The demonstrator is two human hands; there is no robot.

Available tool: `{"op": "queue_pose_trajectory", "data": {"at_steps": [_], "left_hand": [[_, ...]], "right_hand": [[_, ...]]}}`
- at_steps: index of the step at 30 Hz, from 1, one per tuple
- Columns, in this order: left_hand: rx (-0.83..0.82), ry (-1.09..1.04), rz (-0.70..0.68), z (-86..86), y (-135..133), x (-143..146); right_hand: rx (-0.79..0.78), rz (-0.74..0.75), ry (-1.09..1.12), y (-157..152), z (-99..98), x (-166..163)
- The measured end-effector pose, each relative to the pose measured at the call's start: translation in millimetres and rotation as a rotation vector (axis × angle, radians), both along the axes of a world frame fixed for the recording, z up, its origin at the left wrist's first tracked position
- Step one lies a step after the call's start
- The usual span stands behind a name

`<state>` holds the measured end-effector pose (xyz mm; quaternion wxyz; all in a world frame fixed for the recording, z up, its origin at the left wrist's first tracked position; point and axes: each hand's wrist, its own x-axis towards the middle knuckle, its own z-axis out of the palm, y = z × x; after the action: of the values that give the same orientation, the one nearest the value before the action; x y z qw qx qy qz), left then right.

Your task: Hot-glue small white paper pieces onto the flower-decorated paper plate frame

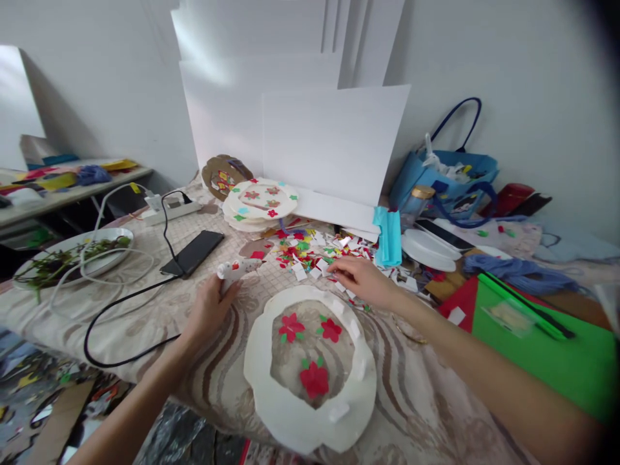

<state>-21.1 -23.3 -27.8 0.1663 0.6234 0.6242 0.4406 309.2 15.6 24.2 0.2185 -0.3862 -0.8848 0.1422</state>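
Note:
My left hand [212, 303] is wrapped round a white glue gun [238, 267] that rests on the patterned tablecloth, nozzle pointing right. My right hand [359, 278] reaches into a heap of small paper cut-outs [310, 250], red, green and white, its fingertips pinched on a piece too small to name. In front of me lies a white paper ring [271, 381] with three red paper flowers [314, 380] inside it and small white squares stuck on its rim.
A stack of decorated paper plates [260, 203] and white boards [334, 139] stand behind the heap. A phone [192, 252], black cable and power strip [170, 208] lie left, beside a plate of greens [68, 255]. Green and red card [547, 352], blue yarn and a blue bag [443, 177] are right.

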Motion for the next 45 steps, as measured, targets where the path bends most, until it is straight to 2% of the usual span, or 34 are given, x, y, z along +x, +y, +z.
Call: {"op": "queue_pose_trajectory", "data": {"at_steps": [6,11,15,18,22,26,29,34,38,42,45], "left_hand": [[0.010,0.140,-0.031,2.1,-3,-2],[-0.050,0.284,-0.016,-1.0,-1,-6],[-0.122,0.380,0.047,-0.4,1,-9],[-0.156,0.374,0.070,1.6,2,-11],[-0.146,0.252,0.047,2.3,1,-12],[-0.071,0.157,0.063,5.9,-5,-13],[0.035,0.155,0.098,14.7,-16,-10],[0.294,0.308,0.173,38.6,-42,6],[0.437,0.405,0.112,54.1,-55,29],[0.516,0.379,-0.088,57.8,-56,51],[0.491,0.330,-0.240,56.3,-51,66]], "right_hand": [[0.005,0.007,-0.005,-4,-2.5,-2],[0.005,-0.023,0.015,-17,-3.7,16],[-0.002,-0.074,0.031,-30,-6.2,31],[-0.018,-0.107,0.042,-39,-8.4,41],[-0.035,-0.126,0.060,-50,-12.0,53],[-0.058,-0.184,0.067,-54,-16.5,64],[-0.029,-0.173,0.045,-50,-17.6,66],[0.091,-0.120,-0.017,-32,-17.5,44],[0.123,-0.073,-0.056,-21,-17.5,16],[0.080,-0.009,-0.040,-30,-11.2,-2],[0.076,-0.012,-0.031,-42,-5.6,9]]}}
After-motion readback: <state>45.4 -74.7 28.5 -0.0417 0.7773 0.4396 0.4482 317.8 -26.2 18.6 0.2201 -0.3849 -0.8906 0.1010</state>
